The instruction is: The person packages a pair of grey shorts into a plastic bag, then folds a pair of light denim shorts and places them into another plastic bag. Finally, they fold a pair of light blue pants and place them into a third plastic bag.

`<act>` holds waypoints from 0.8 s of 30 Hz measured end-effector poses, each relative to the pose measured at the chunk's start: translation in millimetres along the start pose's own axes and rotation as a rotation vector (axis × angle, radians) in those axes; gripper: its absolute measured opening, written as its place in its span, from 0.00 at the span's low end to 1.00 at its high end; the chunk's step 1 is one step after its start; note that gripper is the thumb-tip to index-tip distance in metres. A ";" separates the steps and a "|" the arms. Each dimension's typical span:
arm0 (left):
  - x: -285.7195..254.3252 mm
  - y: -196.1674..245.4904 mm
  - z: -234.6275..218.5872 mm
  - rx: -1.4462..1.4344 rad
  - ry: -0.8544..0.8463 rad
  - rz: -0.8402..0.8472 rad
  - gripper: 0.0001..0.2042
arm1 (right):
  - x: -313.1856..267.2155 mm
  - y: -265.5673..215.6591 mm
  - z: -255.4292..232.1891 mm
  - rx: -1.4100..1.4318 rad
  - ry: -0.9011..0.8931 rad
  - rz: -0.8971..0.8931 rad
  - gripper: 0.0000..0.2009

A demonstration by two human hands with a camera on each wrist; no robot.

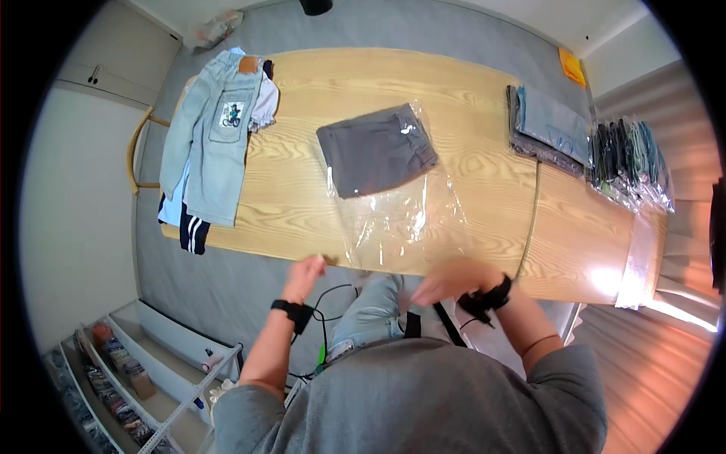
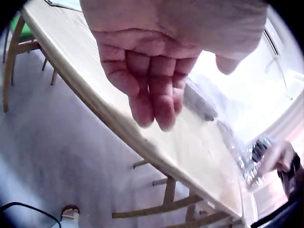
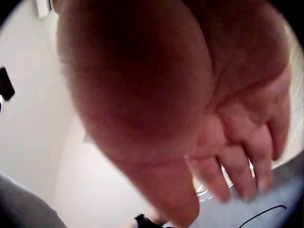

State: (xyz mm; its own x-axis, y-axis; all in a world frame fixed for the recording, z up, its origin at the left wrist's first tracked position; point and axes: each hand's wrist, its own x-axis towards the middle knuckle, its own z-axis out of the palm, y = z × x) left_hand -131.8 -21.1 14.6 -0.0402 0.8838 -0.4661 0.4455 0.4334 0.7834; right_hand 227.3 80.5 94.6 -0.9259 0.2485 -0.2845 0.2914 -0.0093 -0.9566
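Observation:
Folded dark grey trousers [image 1: 374, 151] lie on the wooden table, on a clear plastic bag [image 1: 393, 234] that spreads toward the near edge. At that edge hovers my left hand [image 1: 305, 276], just left of the bag's near end. The left wrist view shows its fingers [image 2: 161, 102] loosely bent with nothing between them. My right hand [image 1: 457, 276], blurred in the head view, is over the near edge to the right of the bag. In the right wrist view its palm [image 3: 190, 118] is bare and the fingers are relaxed, holding nothing.
Light blue denim clothing [image 1: 200, 144] is piled at the table's left end. Folded bagged garments [image 1: 552, 125] and a row of packed clothes [image 1: 628, 163] occupy the right. A wooden chair [image 1: 136, 155] stands at the left. Shelving [image 1: 144, 378] is at lower left.

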 end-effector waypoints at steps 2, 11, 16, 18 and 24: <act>29.3 -3.2 -6.6 -0.050 0.099 0.036 0.18 | -18.3 4.6 -30.0 0.467 0.189 0.045 0.09; 130.3 79.6 5.5 -0.428 -0.078 -0.332 0.22 | 57.2 52.4 -142.7 0.147 0.785 0.551 0.26; 141.0 75.6 9.4 -0.556 -0.243 -0.289 0.14 | 68.2 81.0 -138.7 0.671 0.762 0.227 0.11; 137.1 69.8 20.1 -0.611 -0.078 -0.321 0.12 | 57.9 85.8 -123.4 0.699 0.918 0.276 0.08; 118.8 72.9 46.8 -0.411 -0.090 -0.245 0.16 | 3.4 90.3 -72.0 0.713 1.055 0.360 0.11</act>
State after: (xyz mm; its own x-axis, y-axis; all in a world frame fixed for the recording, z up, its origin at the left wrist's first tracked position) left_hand -62.2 107.2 -2.9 -0.0139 0.7364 -0.6764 0.0415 0.6763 0.7355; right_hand 267.8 150.2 11.8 -0.0992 0.7513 -0.6525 -0.0098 -0.6564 -0.7543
